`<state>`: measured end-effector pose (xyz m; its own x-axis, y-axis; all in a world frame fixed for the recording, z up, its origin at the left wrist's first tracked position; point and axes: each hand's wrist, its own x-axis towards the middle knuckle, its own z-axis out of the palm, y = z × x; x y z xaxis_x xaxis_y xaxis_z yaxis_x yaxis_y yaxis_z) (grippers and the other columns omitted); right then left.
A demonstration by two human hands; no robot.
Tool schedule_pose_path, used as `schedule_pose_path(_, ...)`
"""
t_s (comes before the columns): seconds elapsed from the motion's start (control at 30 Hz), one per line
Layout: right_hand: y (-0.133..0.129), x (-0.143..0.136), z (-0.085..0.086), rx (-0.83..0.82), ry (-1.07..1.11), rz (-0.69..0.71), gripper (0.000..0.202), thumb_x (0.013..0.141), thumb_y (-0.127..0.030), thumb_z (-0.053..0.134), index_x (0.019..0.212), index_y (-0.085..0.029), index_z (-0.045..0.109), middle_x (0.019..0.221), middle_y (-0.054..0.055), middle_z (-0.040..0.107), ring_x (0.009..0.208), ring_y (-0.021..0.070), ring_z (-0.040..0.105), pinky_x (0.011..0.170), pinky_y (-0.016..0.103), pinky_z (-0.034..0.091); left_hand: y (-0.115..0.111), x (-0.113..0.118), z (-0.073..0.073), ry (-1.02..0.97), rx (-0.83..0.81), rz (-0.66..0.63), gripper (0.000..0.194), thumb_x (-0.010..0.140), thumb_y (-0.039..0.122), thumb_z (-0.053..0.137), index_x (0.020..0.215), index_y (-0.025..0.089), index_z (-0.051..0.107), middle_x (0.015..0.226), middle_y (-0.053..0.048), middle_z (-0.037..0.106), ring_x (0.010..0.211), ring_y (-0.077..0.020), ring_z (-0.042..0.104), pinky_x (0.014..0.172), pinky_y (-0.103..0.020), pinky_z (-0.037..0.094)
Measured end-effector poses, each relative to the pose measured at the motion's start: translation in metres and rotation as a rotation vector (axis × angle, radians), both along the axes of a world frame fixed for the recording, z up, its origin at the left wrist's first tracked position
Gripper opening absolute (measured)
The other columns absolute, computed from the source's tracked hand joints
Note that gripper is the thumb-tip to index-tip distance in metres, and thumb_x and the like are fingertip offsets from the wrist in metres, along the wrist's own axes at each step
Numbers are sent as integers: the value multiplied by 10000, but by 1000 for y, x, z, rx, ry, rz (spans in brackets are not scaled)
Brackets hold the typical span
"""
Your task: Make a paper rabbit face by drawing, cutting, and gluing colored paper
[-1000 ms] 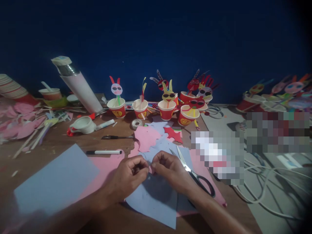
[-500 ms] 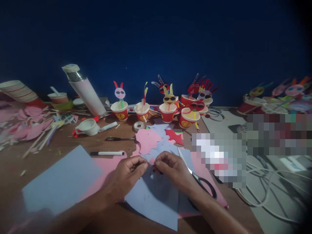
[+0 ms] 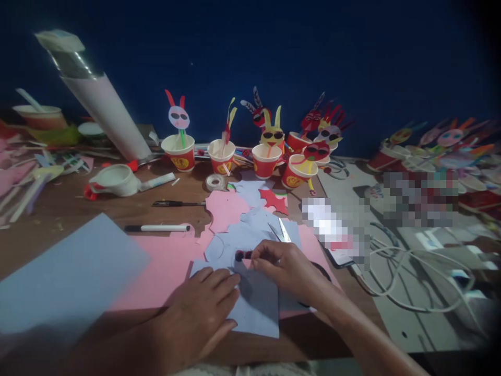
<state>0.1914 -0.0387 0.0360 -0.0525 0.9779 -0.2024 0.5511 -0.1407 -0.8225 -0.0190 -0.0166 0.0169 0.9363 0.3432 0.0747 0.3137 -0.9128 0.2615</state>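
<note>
My left hand [image 3: 207, 305] lies palm down on a light blue sheet of paper [image 3: 256, 318], its fingers stretched out. Between thumb and fingertips, my right hand [image 3: 284, 266] pinches a small pink paper piece [image 3: 247, 263] just above that sheet. Small dark oval pieces [image 3: 239, 255] show close to those fingertips; whether they are joined to the pink piece I cannot tell. Scissors [image 3: 285, 231] lie beyond my right hand, their handles partly hidden by my forearm. Cut pink paper [image 3: 226, 209] and a red scrap [image 3: 274, 201] rest past the sheet.
Paper cups [image 3: 183, 159] with paper faces on sticks line the back. A tilted bottle [image 3: 104, 115], white mug [image 3: 115, 180], tape roll [image 3: 215, 181], marker [image 3: 160, 228] and pen [image 3: 178, 203] are leftward. A phone [image 3: 340, 256] and looped white cable [image 3: 407, 308] lie right.
My left hand has left the pinch beside my right hand and come down flat on the blue sheet. My right hand still pinches the pink piece. The view has shifted.
</note>
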Motion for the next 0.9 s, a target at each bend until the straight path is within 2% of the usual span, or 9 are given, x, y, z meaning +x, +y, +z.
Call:
schedule_pose_path(0.1,-3,-7,-8,16,-81,23,127,761,-168,534,725,-223,642,582,-36,625,506,107,508,513,228,342,0,-1,-3,9,-9,14,241,830,284,522,1030,157,565,1133,-83,584,983,-252,503,814,-385,383)
schedule_pose_path(0.2,-4,-13,-12,19,-161,36,125,774,-187,536,734,-229,646,623,-30,654,521,111,524,523,227,349,-1,-1,-6,-1,-30,21,203,835,268,518,1002,160,559,1062,-77,586,965,-242,499,809,-377,379)
schedule_pose_path(0.5,-4,-18,-13,-12,-306,23,76,793,-255,560,751,-239,621,640,-41,668,497,102,529,479,212,327,0,-3,-10,-29,-17,-4,171,846,230,517,1000,165,550,958,-65,587,944,-221,498,789,-358,391)
schedule_pose_path(0.7,-4,-22,-14,20,-329,30,67,791,-226,564,750,-223,617,707,-29,695,586,113,591,545,212,375,2,-3,-10,-69,-8,1,159,839,189,521,992,161,553,941,-62,591,902,-210,513,774,-356,400)
schedule_pose_path(0.9,-11,-23,-20,91,-449,31,50,785,-211,568,764,-225,611,624,-45,659,446,90,496,478,219,327,2,-4,-12,-67,-19,-7,180,845,172,498,1012,153,562,1014,-81,585,932,-219,508,773,-367,407)
